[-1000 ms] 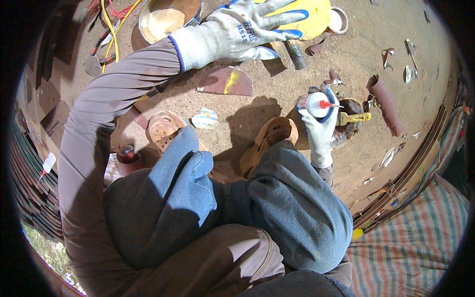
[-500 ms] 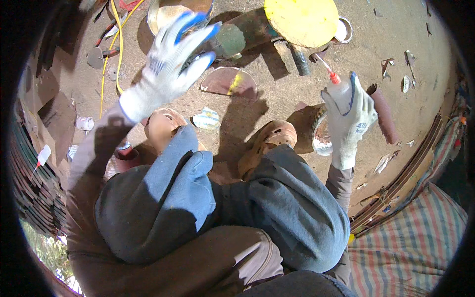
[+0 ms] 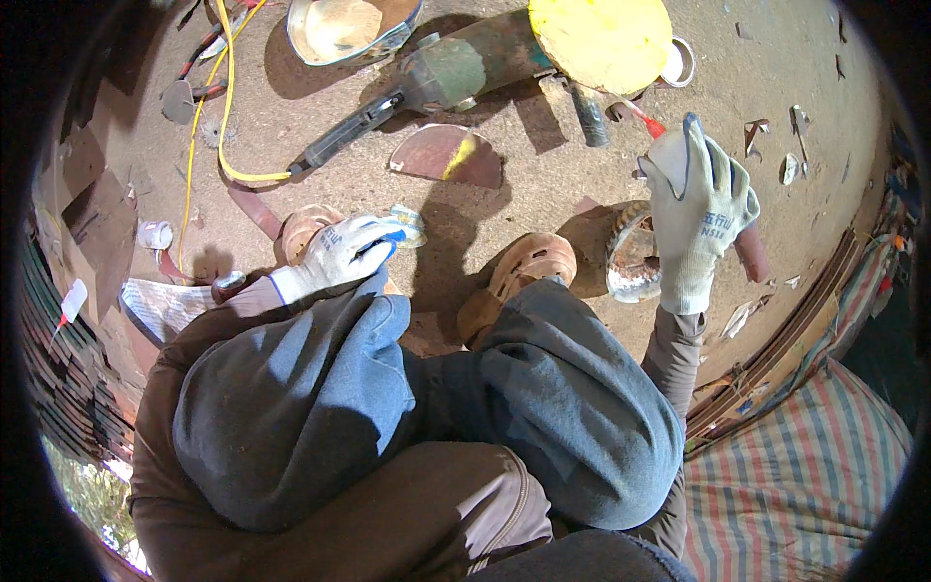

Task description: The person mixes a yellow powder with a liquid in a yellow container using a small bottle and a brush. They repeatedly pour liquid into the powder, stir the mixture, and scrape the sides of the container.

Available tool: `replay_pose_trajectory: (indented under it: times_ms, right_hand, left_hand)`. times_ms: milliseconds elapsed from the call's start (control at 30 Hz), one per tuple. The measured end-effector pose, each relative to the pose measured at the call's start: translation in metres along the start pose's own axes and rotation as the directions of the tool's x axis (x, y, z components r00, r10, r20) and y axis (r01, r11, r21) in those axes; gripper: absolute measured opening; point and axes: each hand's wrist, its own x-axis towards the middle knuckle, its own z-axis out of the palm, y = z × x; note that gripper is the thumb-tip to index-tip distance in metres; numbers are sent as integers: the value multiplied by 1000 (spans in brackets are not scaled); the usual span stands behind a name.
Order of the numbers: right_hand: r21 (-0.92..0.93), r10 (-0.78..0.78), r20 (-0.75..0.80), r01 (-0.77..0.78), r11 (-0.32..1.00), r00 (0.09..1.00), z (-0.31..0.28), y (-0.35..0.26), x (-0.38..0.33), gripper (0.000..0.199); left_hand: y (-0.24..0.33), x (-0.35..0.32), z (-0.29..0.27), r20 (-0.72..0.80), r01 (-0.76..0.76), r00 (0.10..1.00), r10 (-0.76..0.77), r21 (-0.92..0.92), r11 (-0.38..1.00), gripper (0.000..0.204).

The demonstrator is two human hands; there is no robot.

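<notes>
My right hand (image 3: pixel 700 199), in a white knit glove with blue fingertips, is wrapped round a small white squeeze bottle (image 3: pixel 666 157) with a red nozzle, held above the ground at the right. My gloved left hand (image 3: pixel 339 254) is by my left knee, fingers loosely bent and a gap beside the thumb, with nothing visible in it. Ahead lies a green angle grinder (image 3: pixel 470 66) with a black handle and a large round yellow disc (image 3: pixel 601 44). Nearer me rests a half-round reddish-brown piece (image 3: pixel 448 155) with a yellow stripe.
A bowl-like container (image 3: pixel 354 29) stands at the far left, near a yellow cord (image 3: pixel 231 116) joined to the grinder's handle. By my right shoe (image 3: pixel 529 276) sits a round tin (image 3: pixel 632 257). A brown roll (image 3: pixel 751 254) is partly behind my right hand. Striped cloth (image 3: pixel 795 475) covers the lower right.
My left hand has dropped from over the grinder's handle back to my left knee, its spread fingers now bent. My right hand, still holding the bottle, has shifted slightly right.
</notes>
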Motion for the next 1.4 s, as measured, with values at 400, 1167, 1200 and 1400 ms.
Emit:
replay_pose_trajectory:
  times_ms: [400,1167,1200,1400]
  right_hand:
    - [80,31,-16,-29,996,999,1,8,-6,67]
    - [95,-40,-105,50,994,994,6,2,-4,73]
    - [99,-37,-104,47,994,994,5,2,-4,73]
    - [121,-17,-110,31,992,994,2,7,-6,72]
  left_hand:
    - [-13,-1,6,-59,-29,998,32,49,998,27]
    - [-8,1,2,-34,29,999,-28,15,999,26]
    - [-8,1,2,-33,29,999,-29,14,999,26]
    - [-5,1,1,-29,37,999,-37,9,999,25]
